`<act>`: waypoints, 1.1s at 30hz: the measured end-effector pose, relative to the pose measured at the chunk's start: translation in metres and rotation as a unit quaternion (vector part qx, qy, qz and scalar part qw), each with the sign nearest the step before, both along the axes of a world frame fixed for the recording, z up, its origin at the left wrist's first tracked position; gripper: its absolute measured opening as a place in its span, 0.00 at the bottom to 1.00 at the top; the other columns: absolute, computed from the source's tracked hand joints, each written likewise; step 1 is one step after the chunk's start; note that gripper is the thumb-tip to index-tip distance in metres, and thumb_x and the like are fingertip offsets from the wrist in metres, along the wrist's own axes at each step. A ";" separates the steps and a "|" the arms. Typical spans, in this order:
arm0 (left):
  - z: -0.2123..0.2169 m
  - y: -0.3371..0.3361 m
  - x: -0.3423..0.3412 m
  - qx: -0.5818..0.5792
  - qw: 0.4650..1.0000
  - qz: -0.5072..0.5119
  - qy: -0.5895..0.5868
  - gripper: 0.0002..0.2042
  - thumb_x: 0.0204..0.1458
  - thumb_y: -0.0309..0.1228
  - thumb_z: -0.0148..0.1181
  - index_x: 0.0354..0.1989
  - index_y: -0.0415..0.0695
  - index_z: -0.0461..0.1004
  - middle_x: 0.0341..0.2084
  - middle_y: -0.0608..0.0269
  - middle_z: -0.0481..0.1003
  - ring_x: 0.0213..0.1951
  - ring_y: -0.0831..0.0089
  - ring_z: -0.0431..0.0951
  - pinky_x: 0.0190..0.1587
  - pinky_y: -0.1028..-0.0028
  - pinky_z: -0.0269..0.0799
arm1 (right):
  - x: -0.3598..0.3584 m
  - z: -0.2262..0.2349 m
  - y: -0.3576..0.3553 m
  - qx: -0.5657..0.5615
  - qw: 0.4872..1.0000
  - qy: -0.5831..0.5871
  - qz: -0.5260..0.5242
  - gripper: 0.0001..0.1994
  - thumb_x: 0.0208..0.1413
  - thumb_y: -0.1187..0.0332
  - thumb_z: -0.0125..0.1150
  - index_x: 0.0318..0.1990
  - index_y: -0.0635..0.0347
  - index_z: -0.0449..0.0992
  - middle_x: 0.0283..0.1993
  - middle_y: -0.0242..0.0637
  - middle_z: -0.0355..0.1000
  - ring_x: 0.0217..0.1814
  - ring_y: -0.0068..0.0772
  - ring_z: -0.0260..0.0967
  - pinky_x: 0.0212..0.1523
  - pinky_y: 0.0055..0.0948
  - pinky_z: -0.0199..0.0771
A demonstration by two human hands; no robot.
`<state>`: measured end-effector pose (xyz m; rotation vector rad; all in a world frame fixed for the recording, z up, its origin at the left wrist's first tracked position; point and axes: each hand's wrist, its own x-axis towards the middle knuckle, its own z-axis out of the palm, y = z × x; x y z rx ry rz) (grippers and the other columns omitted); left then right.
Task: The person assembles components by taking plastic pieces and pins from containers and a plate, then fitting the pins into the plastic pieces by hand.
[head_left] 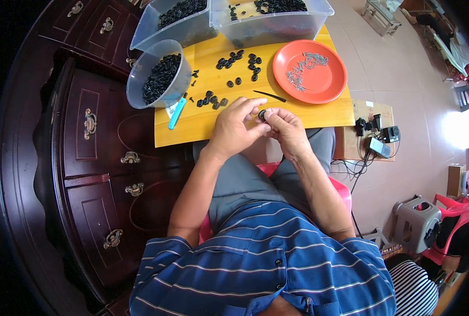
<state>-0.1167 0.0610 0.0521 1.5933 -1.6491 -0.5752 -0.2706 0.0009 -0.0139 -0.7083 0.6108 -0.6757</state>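
Observation:
Just over the near edge of the yellow board, my two hands meet at a small black oval part (262,115). My right hand (288,130) pinches it between thumb and fingers. From the other side, my left hand (228,129) curls its fingers round the part, its thumb reaching below; the fingertips partly hide it. A thin black stick (269,96) lies on the board beyond the hands. Left of my left hand are several loose black oval parts (211,99), and more black oval parts (254,67) lie farther back.
A red plate (339,84) of small grey metal pieces stands right on the yellow board (179,132). A round clear tub (134,87) of black pieces and a turquoise-handled tool (177,113) lie left. Clear bins (276,31) stand behind. Cabled devices (377,146) rest on a carton.

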 end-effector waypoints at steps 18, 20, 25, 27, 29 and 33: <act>-0.020 -0.008 -0.013 -0.149 0.978 0.037 -0.143 0.14 0.45 0.23 0.66 0.43 0.40 0.78 0.37 0.56 0.79 0.40 0.55 0.79 0.42 0.62 0.76 | -0.001 -0.006 -0.001 0.052 0.996 -0.065 -0.027 0.07 0.65 0.66 0.60 0.40 0.58 0.78 0.36 0.27 0.77 0.35 0.16 0.73 0.40 0.19 0.75; -0.021 -0.008 -0.013 -0.143 0.979 0.035 -0.138 0.13 0.46 0.23 0.66 0.42 0.40 0.78 0.37 0.56 0.79 0.39 0.55 0.79 0.42 0.62 0.76 | -0.001 -0.007 -0.001 0.046 0.996 -0.062 -0.034 0.07 0.66 0.66 0.59 0.40 0.58 0.79 0.35 0.26 0.77 0.36 0.16 0.73 0.40 0.20 0.75; -0.023 -0.006 -0.011 -0.151 0.978 0.041 -0.136 0.12 0.46 0.23 0.66 0.41 0.40 0.78 0.36 0.56 0.79 0.39 0.55 0.79 0.42 0.62 0.76 | 0.003 -0.009 0.003 0.035 0.997 -0.052 -0.042 0.07 0.65 0.66 0.60 0.40 0.59 0.79 0.35 0.26 0.76 0.36 0.16 0.72 0.40 0.20 0.74; -0.027 -0.005 -0.010 -0.158 0.977 0.047 -0.138 0.12 0.46 0.22 0.66 0.41 0.40 0.79 0.35 0.56 0.79 0.38 0.55 0.79 0.42 0.62 0.76 | 0.004 -0.011 0.004 0.030 0.997 -0.050 -0.041 0.06 0.65 0.66 0.60 0.40 0.59 0.79 0.35 0.26 0.76 0.36 0.16 0.72 0.41 0.20 0.73; -0.032 -0.004 -0.009 -0.174 0.976 0.043 -0.122 0.11 0.47 0.23 0.65 0.40 0.41 0.79 0.35 0.56 0.79 0.38 0.55 0.79 0.41 0.61 0.76 | 0.005 -0.012 0.007 0.030 0.997 -0.049 -0.052 0.06 0.64 0.66 0.61 0.40 0.58 0.79 0.34 0.26 0.76 0.36 0.15 0.71 0.40 0.19 0.72; -0.030 0.002 -0.007 -0.178 0.977 0.049 -0.111 0.10 0.48 0.23 0.65 0.40 0.41 0.79 0.34 0.56 0.80 0.38 0.54 0.80 0.42 0.61 0.76 | 0.007 -0.006 0.011 0.031 0.998 -0.022 -0.052 0.06 0.65 0.66 0.60 0.40 0.58 0.78 0.32 0.27 0.74 0.33 0.18 0.71 0.40 0.22 0.74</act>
